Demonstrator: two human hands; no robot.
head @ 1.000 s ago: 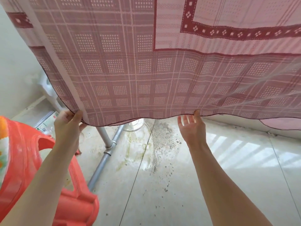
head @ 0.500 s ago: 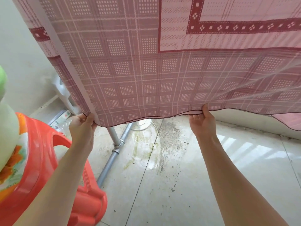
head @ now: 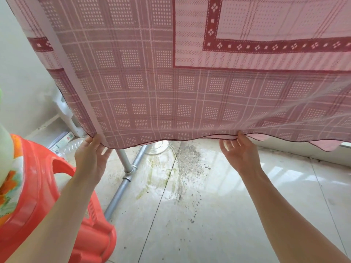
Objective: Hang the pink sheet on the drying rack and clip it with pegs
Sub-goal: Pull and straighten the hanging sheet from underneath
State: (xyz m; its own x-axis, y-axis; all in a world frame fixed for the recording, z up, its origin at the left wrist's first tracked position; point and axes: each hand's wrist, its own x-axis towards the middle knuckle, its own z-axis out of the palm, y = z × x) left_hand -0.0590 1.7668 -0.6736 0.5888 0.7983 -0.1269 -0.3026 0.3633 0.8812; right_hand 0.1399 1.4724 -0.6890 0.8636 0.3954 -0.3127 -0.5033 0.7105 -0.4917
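Observation:
The pink sheet (head: pixel 163 86), checked with dark red bands, hangs down in front of me and fills the upper view. Its wavy lower hem runs just above my hands. My left hand (head: pixel 91 158) pinches the hem near the sheet's left corner. My right hand (head: pixel 240 151) holds the hem further right, thumb on the front of the cloth, fingers loosely spread. Below the hem, a grey metal leg of the drying rack (head: pixel 123 162) stands on a base tube with a joint. The rack's top bar is hidden behind the sheet. No pegs are in view.
A red plastic basket (head: pixel 43 196) with green and orange laundry stands at the lower left, close to my left arm. The tiled floor (head: pixel 218 215) has a dirty, stained patch under the sheet. A white wall and small boxes (head: pixel 64 139) lie at the left.
My right hand, open under the hem a second ago, has taken hold of it. Both hands have drawn the hem outward and slightly down, and the view has shifted a little.

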